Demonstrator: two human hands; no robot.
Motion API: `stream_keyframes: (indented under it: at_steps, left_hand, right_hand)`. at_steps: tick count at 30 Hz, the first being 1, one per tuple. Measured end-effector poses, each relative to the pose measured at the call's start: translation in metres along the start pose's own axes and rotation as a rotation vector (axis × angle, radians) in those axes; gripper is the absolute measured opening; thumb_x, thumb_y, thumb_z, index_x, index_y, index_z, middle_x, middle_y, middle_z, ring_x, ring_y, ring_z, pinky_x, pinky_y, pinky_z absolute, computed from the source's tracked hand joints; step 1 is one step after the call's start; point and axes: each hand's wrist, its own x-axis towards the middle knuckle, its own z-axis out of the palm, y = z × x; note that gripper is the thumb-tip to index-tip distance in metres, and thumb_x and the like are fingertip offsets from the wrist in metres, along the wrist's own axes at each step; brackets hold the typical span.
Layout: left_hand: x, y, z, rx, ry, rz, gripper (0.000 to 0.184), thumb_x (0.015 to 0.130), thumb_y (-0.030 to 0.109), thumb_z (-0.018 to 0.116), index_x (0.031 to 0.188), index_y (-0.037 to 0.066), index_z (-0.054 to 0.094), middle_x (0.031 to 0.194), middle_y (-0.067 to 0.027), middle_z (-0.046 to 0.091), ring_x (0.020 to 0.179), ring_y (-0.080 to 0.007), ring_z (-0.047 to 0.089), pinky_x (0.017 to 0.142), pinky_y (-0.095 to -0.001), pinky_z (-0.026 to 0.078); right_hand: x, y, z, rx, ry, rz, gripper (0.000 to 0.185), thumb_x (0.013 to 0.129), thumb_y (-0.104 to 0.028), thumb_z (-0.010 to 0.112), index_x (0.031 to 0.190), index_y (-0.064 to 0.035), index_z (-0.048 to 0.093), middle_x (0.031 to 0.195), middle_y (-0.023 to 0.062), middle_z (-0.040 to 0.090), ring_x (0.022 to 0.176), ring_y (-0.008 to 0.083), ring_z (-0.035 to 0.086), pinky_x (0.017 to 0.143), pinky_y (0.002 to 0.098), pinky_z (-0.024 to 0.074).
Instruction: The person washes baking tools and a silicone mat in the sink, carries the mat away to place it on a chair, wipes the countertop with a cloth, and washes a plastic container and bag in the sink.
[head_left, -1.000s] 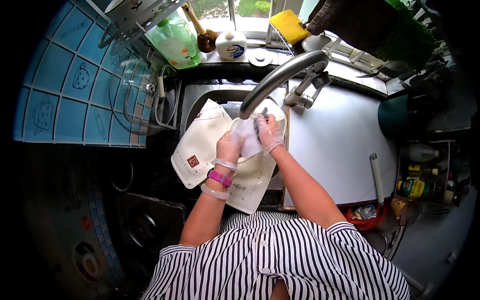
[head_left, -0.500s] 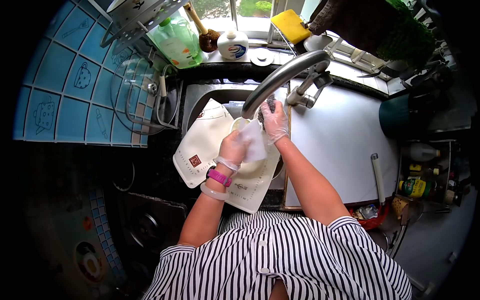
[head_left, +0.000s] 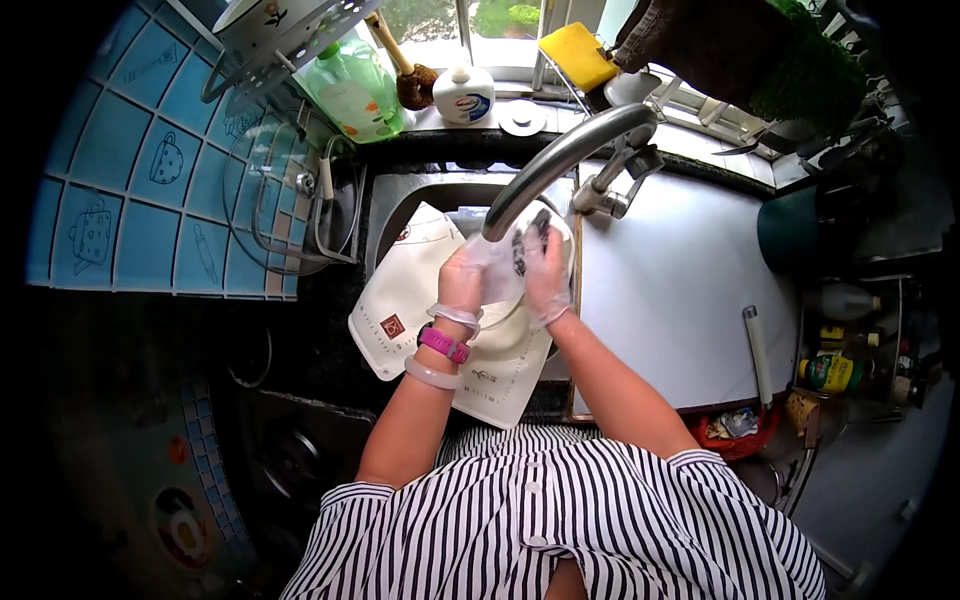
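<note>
A pale, thin piece (head_left: 497, 270) was above the sink (head_left: 392, 188), toward its right edge and just below the faucet (head_left: 560, 165). The gloved left hand (head_left: 462, 280) gripped its left side; the gloved right hand (head_left: 545, 272) was closed around a dark scrubber (head_left: 519, 252) against or just beside its right side. Under the hands, two cream boards (head_left: 400, 290) slanted out over the sink's near edge. A white panel (head_left: 680, 290) lay along its right edge, and a white bottle (head_left: 464, 97) stood beyond the far edge.

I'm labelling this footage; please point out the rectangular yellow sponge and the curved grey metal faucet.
Rectangular yellow sponge (head_left: 578, 57): head view, its broad face.
Curved grey metal faucet (head_left: 560, 155): head view, its arched spout.
</note>
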Motion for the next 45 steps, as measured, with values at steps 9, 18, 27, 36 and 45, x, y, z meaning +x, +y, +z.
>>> stream_keyframes:
  at_steps: [9, 18, 27, 36, 45]
  left_hand:
    - [0.019, -0.02, -0.02, -0.188, 0.012, 0.01, 0.037, 0.087, -0.005, 0.049, 0.124, -0.002, 0.057, 0.108, -0.0082, 0.065, 0.091, -0.0157, 0.065, 0.083, -0.029, 0.054]
    - [-0.011, -0.013, -0.003, 1.024, 0.033, 0.299, 0.023, 0.076, 0.035, 0.076, 0.081, 0.013, 0.071, 0.074, -0.0181, 0.067, 0.069, -0.0362, 0.066, 0.062, -0.0419, 0.053]
    - [-0.008, 0.01, -0.006, 0.725, -0.223, 0.383, 0.031, 0.072, 0.034, 0.083, 0.084, 0.008, 0.071, 0.073, -0.0155, 0.069, 0.064, -0.0275, 0.067, 0.06, -0.0344, 0.053]
    - [0.022, -0.001, -0.063, 0.589, 0.074, 0.384, 0.018, 0.082, 0.015, 0.072, 0.096, 0.003, 0.069, 0.088, -0.0085, 0.071, 0.081, -0.0187, 0.068, 0.075, -0.0293, 0.053]
    - [0.006, 0.027, -0.073, 0.56, 0.029, 0.382, 0.022, 0.087, 0.02, 0.069, 0.1, 0.002, 0.07, 0.087, -0.0109, 0.072, 0.08, -0.0181, 0.069, 0.074, -0.0282, 0.052]
  right_hand:
    - [-0.048, 0.025, -0.061, -0.445, -0.164, -0.016, 0.04, 0.089, -0.023, 0.06, 0.126, -0.0141, 0.047, 0.114, 0.0227, 0.056, 0.098, 0.0427, 0.059, 0.082, 0.0482, 0.0484]
    - [-0.039, -0.054, -0.099, -0.932, -0.307, -0.465, 0.079, 0.072, -0.029, 0.075, 0.143, -0.0196, 0.04, 0.147, 0.0138, 0.035, 0.139, 0.0332, 0.028, 0.112, 0.0509, 0.0218]
    - [-0.031, -0.078, -0.094, -0.626, -0.253, -0.7, 0.01, 0.083, -0.019, 0.065, 0.089, -0.0111, 0.064, 0.079, 0.0067, 0.065, 0.075, 0.031, 0.063, 0.069, 0.0422, 0.0458]
    - [-0.014, -0.172, -0.156, 0.074, -0.279, -0.323, 0.048, 0.087, 0.006, 0.056, 0.13, -0.0144, 0.058, 0.122, 0.012, 0.064, 0.101, 0.0171, 0.066, 0.09, 0.0282, 0.0518]
    - [0.081, -0.437, -0.157, -0.991, -0.07, -1.363, 0.062, 0.087, 0.005, 0.054, 0.138, -0.0267, 0.042, 0.103, 0.0112, 0.063, 0.082, 0.0221, 0.067, 0.067, 0.0287, 0.0612]
